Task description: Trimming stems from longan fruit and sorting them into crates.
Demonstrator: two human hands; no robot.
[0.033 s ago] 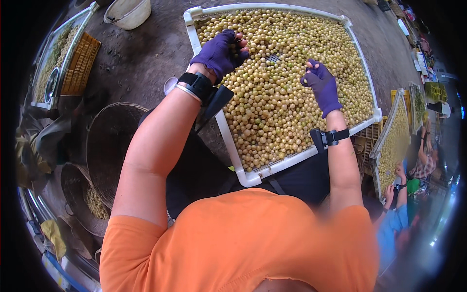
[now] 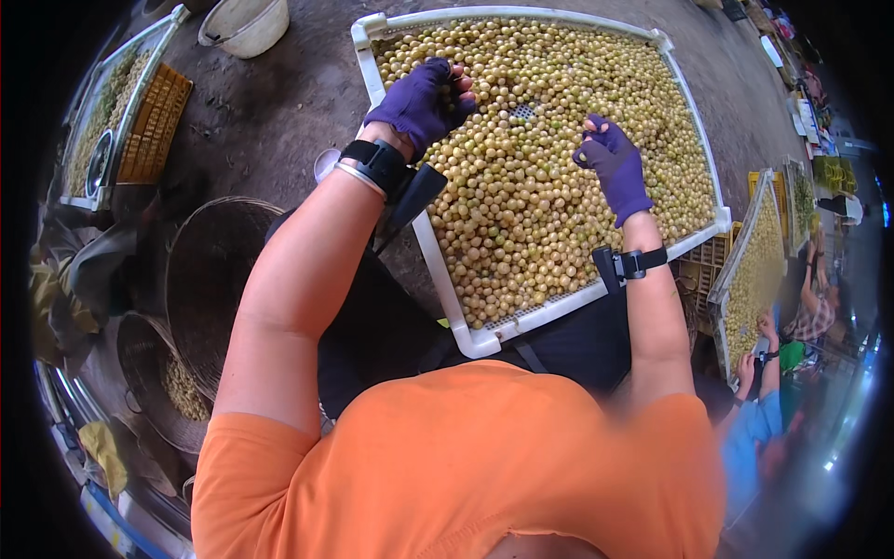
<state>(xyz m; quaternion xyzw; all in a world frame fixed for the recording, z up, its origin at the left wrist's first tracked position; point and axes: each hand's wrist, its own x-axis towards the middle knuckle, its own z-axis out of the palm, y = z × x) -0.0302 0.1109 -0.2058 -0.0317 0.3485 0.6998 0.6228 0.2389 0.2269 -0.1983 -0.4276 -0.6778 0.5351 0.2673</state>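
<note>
A white-rimmed shallow tray (image 2: 459,321) with a perforated bottom is spread with small round yellow-green fruits (image 2: 531,200). Over its far left part is my left hand (image 2: 426,101), in a purple fingerless glove. Its fingers are curled in, and whatever they may hold is hidden. My right hand (image 2: 615,166), gloved the same way, hovers above the fruits at the right side. The thumb and fingers there are bent together in a pinch; I cannot make out anything between them. Both wrists carry black strapped devices.
Two wicker baskets (image 2: 177,270) stand at the left, the lower one with some fruits inside. A pale tub (image 2: 250,26) sits at the far left, near another tray on an orange crate (image 2: 154,121). On the right, people work beside another fruit-filled tray (image 2: 752,270).
</note>
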